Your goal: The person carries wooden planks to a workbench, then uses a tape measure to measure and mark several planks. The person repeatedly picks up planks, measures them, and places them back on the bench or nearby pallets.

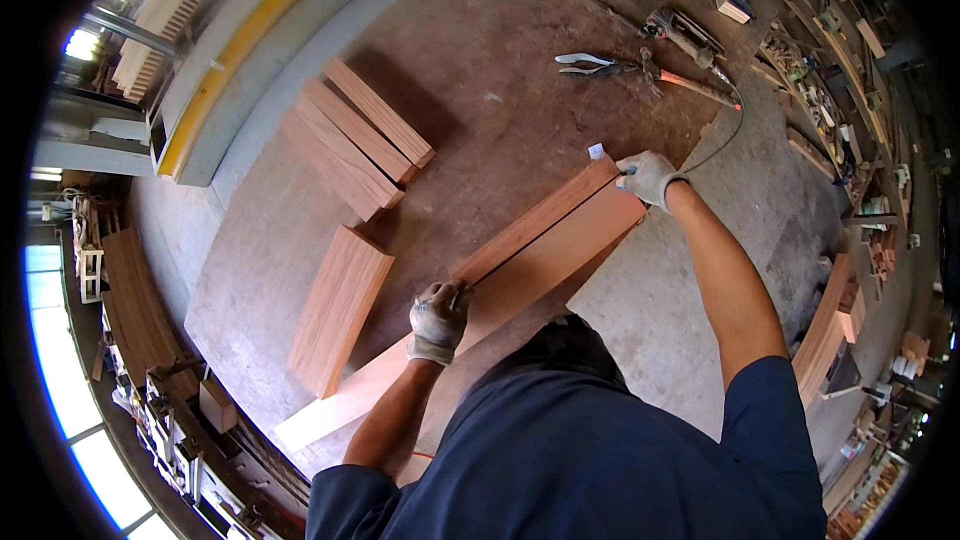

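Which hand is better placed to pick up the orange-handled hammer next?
Probably the right hand, at the far end of the wooden boards: it is nearer the hammer; the left hand is farther.

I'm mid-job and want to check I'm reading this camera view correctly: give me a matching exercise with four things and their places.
Things
1. left hand
2. right hand
3. pliers
4. yellow stripe

Places
A. lying with pale handles, further up the view than both hands
B. gloved, at the upper-right end of the narrow board
C. in the upper left of the view
D. gloved, by the narrow board's lower-left end

Pairs: 1-D, 2-B, 3-A, 4-C
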Motion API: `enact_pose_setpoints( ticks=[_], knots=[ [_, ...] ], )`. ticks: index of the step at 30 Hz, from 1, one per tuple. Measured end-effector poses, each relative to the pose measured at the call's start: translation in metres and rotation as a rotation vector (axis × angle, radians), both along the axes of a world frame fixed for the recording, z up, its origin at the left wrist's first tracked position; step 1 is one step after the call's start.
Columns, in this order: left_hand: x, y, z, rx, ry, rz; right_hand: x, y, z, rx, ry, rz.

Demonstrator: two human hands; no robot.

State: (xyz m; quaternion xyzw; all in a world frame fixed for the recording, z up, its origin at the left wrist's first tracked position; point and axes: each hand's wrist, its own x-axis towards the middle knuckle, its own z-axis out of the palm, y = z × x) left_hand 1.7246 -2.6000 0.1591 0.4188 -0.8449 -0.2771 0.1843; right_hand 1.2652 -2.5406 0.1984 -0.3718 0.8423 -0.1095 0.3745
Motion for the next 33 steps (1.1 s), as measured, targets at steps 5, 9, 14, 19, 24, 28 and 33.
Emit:
enact_pose_setpoints(
  ticks=[5, 9, 14, 19, 24, 28, 33],
  knots=[
    [-0.033, -0.014, 0.023, -0.2, -0.083, -0.058, 0.002, 0.027, -0.006, -0.025, 0.136, 0.013],
    [-0.075, -0.015, 0.024, -0.023, -0.19, -0.253, 0.034, 0.057, -0.002, -0.151, 0.257, -0.204],
    [-0.13, 0.007, 0.037, 0.065, -0.526, -0.383, 0.074, 0.132, -0.052, -0.317, 0.104, -0.381],
    [-0.138, 0.007, 0.035, 0.061, -0.525, -0.395, 0.136, 0.158, -0.05, -0.131, -0.322, -0.637],
    [-0.14, -0.002, 0.048, 0.015, -0.494, -0.363, 0.167, 0.185, -0.06, -0.268, -0.82, -0.705],
    [-0.15, -0.019, 0.053, -0.026, -0.433, -0.362, 0.17, 0.199, -0.077, -0.397, -0.919, -0.5],
    [-0.142, -0.017, 0.043, 0.002, -0.563, -0.411, 0.181, 0.181, -0.021, -0.34, -1.29, -0.779]
  ],
)
